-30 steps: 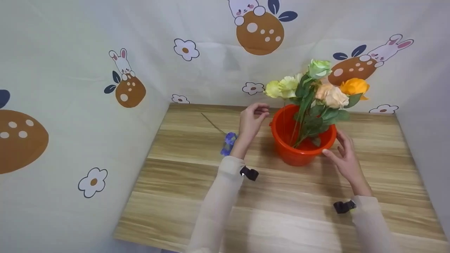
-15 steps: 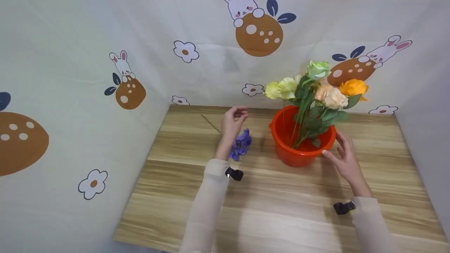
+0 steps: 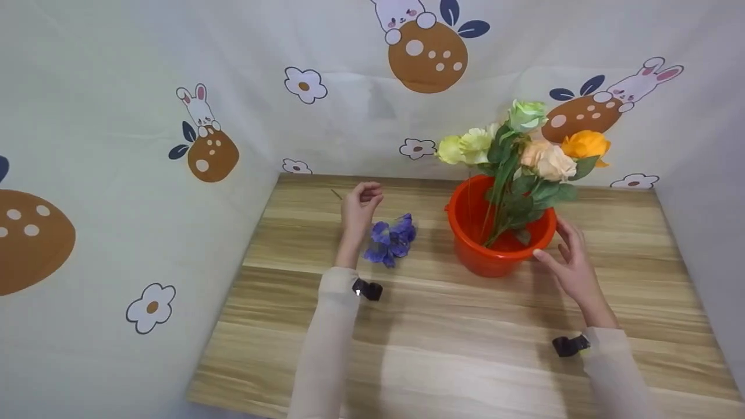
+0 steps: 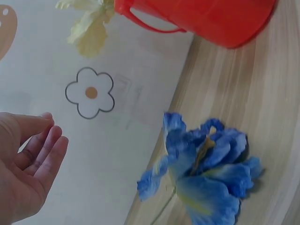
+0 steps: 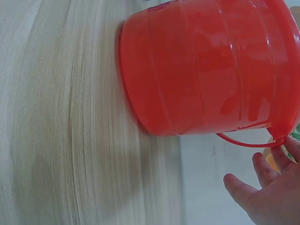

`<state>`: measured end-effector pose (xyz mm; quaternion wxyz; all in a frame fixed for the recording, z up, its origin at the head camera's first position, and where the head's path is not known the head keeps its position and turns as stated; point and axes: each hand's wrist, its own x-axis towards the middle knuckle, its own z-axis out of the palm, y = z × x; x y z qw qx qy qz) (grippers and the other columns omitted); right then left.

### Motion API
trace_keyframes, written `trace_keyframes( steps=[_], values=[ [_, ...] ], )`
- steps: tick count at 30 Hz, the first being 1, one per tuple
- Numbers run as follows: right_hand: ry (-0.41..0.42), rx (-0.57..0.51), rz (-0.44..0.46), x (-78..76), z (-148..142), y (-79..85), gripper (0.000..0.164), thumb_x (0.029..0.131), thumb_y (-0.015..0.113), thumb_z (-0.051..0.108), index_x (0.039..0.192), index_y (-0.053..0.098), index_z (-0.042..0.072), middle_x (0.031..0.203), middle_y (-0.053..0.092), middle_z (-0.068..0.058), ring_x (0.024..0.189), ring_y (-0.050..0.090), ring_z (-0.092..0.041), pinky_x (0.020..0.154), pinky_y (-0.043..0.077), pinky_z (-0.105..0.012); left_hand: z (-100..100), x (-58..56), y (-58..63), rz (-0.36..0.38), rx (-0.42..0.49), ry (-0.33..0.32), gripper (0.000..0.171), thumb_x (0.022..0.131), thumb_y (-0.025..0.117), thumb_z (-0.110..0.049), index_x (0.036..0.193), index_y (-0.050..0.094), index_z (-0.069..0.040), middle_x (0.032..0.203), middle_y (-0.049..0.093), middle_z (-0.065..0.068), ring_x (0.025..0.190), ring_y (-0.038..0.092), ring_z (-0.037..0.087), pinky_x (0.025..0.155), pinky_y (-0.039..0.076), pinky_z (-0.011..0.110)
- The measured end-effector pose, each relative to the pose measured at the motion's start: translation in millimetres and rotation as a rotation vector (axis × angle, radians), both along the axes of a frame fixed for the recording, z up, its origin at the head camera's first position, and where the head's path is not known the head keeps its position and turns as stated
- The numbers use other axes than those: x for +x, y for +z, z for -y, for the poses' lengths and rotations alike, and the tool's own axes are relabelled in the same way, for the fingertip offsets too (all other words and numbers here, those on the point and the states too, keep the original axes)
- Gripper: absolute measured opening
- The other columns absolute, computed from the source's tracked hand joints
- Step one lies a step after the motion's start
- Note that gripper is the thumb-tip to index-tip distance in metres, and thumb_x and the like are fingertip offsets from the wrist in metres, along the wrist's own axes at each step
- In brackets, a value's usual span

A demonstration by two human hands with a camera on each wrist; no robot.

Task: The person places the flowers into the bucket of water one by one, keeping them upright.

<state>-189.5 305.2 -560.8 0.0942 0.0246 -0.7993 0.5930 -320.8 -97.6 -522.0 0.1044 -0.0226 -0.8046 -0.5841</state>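
Observation:
My left hand (image 3: 359, 214) hovers over the table's left half, holding nothing, its fingers loosely bent with thumb and forefinger close together. Just right of it in the head view lies a blue-purple artificial flower (image 3: 391, 240); its thin stem runs behind the hand. The left wrist view shows the blue petals (image 4: 206, 168) on the wood, apart from the fingers. An orange-red bucket (image 3: 492, 262) stands upright, bearing several artificial flowers (image 3: 553, 160) in green, yellow, peach and orange. My right hand (image 3: 573, 270) rests against its right rim, fingers spread; in the right wrist view, some fingertips (image 5: 229, 178) are off the bucket.
The wood-grain table (image 3: 454, 355) meets a pale curtain (image 3: 349, 116) printed with rabbits and flowers at the back and sides. A thin red handle (image 5: 243, 143) hangs along the bucket's side. Both wrists wear small black cameras.
My left hand has moved left, away from the bucket and across the blue-purple flower, uncovering its petals. The right hand stays at the bucket's rim, and the bucket has not moved.

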Motion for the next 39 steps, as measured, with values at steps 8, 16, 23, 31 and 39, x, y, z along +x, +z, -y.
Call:
trace_keyframes(
  steps=[8,16,23,31,39],
  values=[
    [-0.006,0.006,0.004,-1.2,-0.2,0.6,0.082,0.09,0.068,-0.002,0.158,0.023,0.01,0.158,0.023,-0.015,0.149,0.022,-0.037,0.118,0.019,-0.069,20.6,-13.9,-19.5,0.029,-0.015,-0.008,0.02,0.092,0.068,-0.003,0.112,0.07,0.002,0.107,0.073,0.019,0.099,0.069,0.029,0.091,0.058,0.033],
    [-0.005,0.003,-0.004,-2.9,-0.6,1.8,0.081,0.091,0.068,-0.001,0.158,0.024,0.01,0.158,0.024,-0.017,0.149,0.021,-0.039,0.117,0.018,-0.07,46.8,-25.4,-43.3,0.048,-0.005,-0.12,0.028,0.094,0.066,-0.002,0.12,0.066,0.005,0.12,0.069,0.023,0.115,0.065,0.034,0.102,0.053,0.04],
    [-0.002,0.013,0.0,-2.6,-1.2,3.7,0.081,0.091,0.068,0.001,0.158,0.025,0.013,0.158,0.025,-0.015,0.15,0.024,-0.031,0.118,0.018,-0.069,66.6,-31.3,-69.3,0.094,-0.012,-0.202,0.034,0.092,0.065,0.001,0.126,0.064,0.004,0.132,0.062,0.025,0.132,0.053,0.037,0.115,0.04,0.05],
    [0.006,0.022,0.017,-1.0,-1.4,3.9,0.077,0.093,0.067,0.003,0.157,0.026,0.012,0.159,0.025,-0.015,0.15,0.025,-0.027,0.119,0.019,-0.068,77.7,-32.3,-99.4,0.169,-0.131,-0.223,0.043,0.089,0.063,0.008,0.131,0.062,-0.001,0.141,0.059,0.017,0.141,0.045,0.032,0.122,0.031,0.044],
    [0.004,0.007,0.001,0.5,0.9,2.8,0.078,0.092,0.067,0.001,0.157,0.026,0.01,0.159,0.025,-0.017,0.15,0.023,-0.034,0.117,0.018,-0.07,72.1,-36.5,-113.0,0.185,-0.211,-0.15,0.042,0.087,0.068,0.007,0.127,0.065,-0.002,0.133,0.065,0.014,0.132,0.054,0.029,0.116,0.04,0.041]
  ],
)
